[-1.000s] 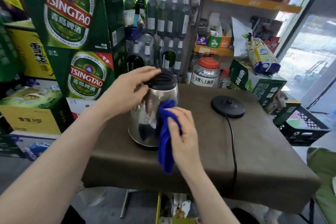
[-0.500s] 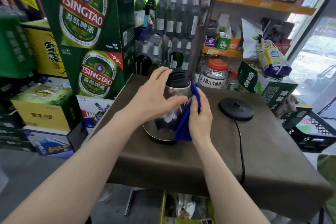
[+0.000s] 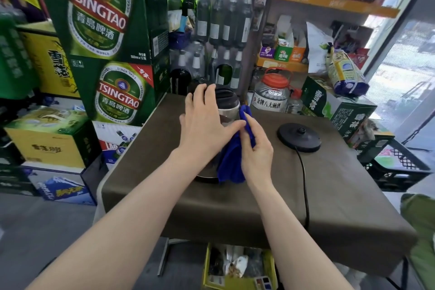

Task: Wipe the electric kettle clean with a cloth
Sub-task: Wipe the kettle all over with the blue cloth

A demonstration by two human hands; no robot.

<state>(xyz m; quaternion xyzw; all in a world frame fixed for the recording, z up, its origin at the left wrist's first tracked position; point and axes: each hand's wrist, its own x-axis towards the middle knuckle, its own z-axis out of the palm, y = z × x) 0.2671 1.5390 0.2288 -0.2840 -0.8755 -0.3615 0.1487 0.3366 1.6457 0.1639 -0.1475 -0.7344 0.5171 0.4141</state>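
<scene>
Our left grip (image 3: 202, 122) wraps the electric kettle (image 3: 227, 113), fingers curled over its black lid (image 3: 224, 97) and thumb stretched across the steel body. Our right grip (image 3: 256, 148), just beside it, clutches a blue cloth (image 3: 230, 163) against the kettle's side. The kettle stands on the brown table (image 3: 329, 190) under both grips, and its power base (image 3: 299, 136) lies apart, right of the right grip.
</scene>
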